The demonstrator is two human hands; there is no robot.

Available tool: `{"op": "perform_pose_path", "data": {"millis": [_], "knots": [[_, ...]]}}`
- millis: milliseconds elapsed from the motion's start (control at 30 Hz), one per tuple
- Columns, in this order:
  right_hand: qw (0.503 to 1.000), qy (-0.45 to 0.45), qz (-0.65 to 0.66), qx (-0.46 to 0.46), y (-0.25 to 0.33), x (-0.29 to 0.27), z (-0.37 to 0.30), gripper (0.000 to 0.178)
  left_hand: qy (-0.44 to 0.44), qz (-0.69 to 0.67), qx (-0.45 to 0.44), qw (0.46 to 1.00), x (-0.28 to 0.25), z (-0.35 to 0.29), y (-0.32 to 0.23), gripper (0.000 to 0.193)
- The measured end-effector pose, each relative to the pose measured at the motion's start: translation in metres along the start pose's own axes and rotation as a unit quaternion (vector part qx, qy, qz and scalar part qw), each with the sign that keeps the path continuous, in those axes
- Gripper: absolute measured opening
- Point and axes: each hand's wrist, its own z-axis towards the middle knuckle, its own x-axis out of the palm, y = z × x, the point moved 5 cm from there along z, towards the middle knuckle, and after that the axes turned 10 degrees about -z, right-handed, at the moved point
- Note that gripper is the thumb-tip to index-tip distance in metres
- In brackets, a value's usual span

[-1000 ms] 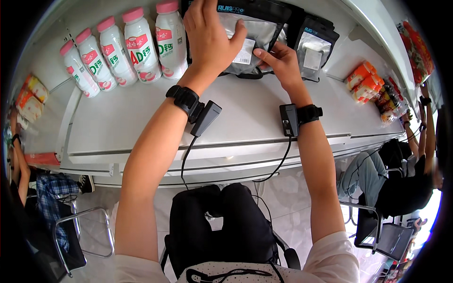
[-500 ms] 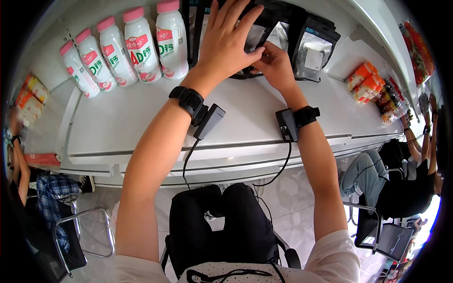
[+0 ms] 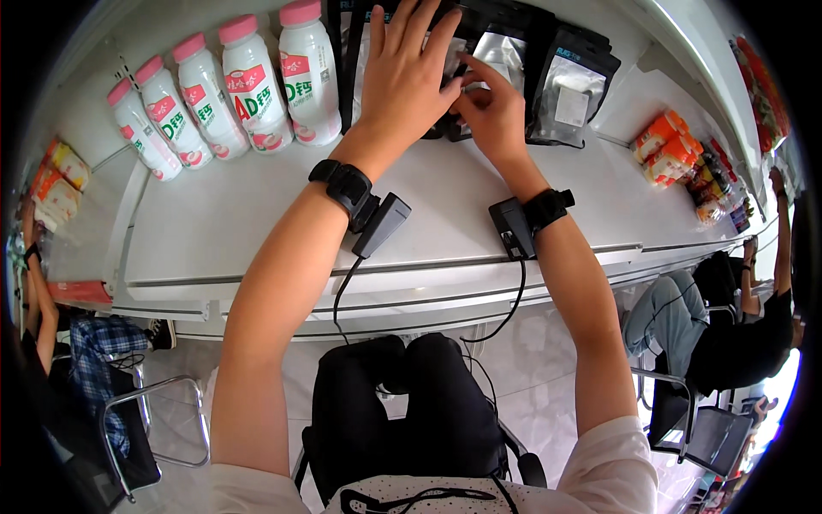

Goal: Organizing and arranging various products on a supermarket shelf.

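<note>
Big white shelf (image 3: 218,214) here, with a row of black-and-silver bags (image 3: 500,58) standing at the back, partly hidden behind the hands. Five white bottles (image 3: 253,86) with pink caps line up just left of them. Left hand (image 3: 402,81) is over the bags, fingers spread pretty wide, no clear grip. Right hand (image 3: 494,111) is right beside it, fingers half curled; can't tell if they're pinching anything. Black straps (image 3: 347,185) on both wrists.

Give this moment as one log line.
left hand: spread before black pouches | right hand: curled, beside left hand | pink-capped bottles: left of pouches
</note>
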Motion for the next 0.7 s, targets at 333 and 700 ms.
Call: {"op": "perform_pose_path", "data": {"millis": [333,700], "knots": [[0.997,0.058,-0.045,0.008,0.007,-0.002,0.001,0.034,0.016,0.024,0.001,1.0,0.004,0.0,0.004,0.066],[0.997,-0.021,-0.067,-0.009,0.008,-0.014,0.002,0.046,0.005,0.021,-0.005,1.0,0.003,0.002,0.002,0.067]]}}
